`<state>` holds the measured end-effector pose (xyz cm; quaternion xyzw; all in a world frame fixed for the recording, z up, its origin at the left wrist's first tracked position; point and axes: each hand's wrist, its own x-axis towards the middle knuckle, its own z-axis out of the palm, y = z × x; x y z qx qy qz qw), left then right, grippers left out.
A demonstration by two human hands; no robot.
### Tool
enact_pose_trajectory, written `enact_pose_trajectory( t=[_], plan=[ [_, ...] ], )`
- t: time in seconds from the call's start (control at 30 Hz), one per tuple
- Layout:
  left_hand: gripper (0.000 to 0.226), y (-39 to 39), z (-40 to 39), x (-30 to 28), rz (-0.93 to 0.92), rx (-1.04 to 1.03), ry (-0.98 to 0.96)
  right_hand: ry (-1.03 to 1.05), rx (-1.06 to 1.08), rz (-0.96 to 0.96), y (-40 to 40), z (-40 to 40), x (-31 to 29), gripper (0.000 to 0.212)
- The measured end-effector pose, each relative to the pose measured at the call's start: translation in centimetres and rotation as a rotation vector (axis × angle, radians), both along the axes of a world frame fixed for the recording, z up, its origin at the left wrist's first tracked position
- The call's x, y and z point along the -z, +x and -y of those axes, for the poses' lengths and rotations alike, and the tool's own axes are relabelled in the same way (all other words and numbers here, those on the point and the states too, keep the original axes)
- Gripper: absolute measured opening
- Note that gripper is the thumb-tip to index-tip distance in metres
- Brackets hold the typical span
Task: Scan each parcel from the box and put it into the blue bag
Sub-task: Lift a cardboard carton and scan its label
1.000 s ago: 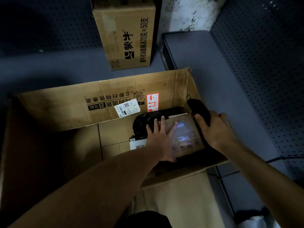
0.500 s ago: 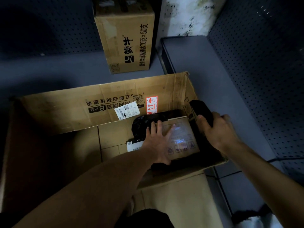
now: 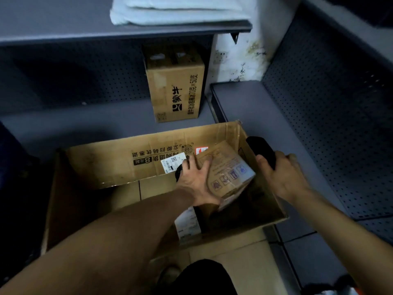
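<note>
Right side of the open box (image 3: 110,167): left hand (image 3: 196,184) grasps a tilted cardboard parcel (image 3: 229,173); right hand (image 3: 282,175) grips a black scanner (image 3: 260,151). Parcel looks stiff and light, so hold it by opposite edges.

1. An open brown cardboard box (image 3: 119,165) is seen from above, with dark printed characters and a white label on its inner far wall.
2. A small brown cardboard parcel (image 3: 228,173), printed with handling symbols, is held tilted inside the box near its right wall, raised above the box floor.
3. A dark wrapped parcel (image 3: 178,173) is partly seen against the far wall, left of the brown parcel.
4. A white-labelled parcel (image 3: 188,223) is seen by the near wall, below the brown parcel.
</note>
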<state>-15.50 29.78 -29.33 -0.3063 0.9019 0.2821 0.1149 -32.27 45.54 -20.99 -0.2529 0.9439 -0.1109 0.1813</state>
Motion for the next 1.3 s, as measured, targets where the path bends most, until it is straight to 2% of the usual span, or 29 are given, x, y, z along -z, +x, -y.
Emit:
enact_pose_trajectory(
  t=[0.33,0.67,1.0,1.3],
  plan=[
    [0.134,5.5,2.3,-8.6,-0.111,-0.149,-0.038,-0.082,-0.033,-0.106,3.3,-0.7,-7.3,0.082],
    [0.128,10.7,3.8,-15.9,-0.277,-0.382,-0.041,-0.095,-0.089,-0.158,7.1,-2.9,-12.8,0.068],
    [0.108,17.1,4.6,-20.4,-0.349,-0.574,-0.025,-0.141,-0.17,-0.195,10.5,-3.3,-15.9,0.072],
    [0.114,21.3,6.7,-24.0,-0.398,-0.77,0.021,-0.089,-0.381,-0.25,12.5,-3.1,-18.1,0.073]
  ],
)
